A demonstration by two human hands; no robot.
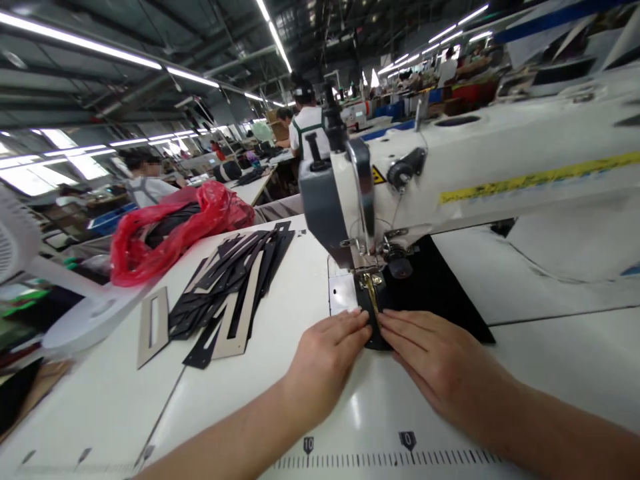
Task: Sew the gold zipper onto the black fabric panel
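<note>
A white sewing machine [470,160] reaches in from the right, its presser foot down over a black piece [375,339] with a gold-toothed zipper [372,293]. My left hand [327,353] rests at the left edge of that piece, fingers closed together, fingertips beside the zipper. From the right, my right hand [440,360] lays its flattened, extended fingers on the piece. A larger black panel [440,287] lies flat beneath and to the right of the needle area. My fingers cover part of the black piece.
Black and beige frame-shaped pieces [225,287] are heaped on the white table [100,407] at left. Behind them sits a red plastic bag [175,233]. A white fan [75,293] stands at the far left. Other people [307,123] sit at tables farther back.
</note>
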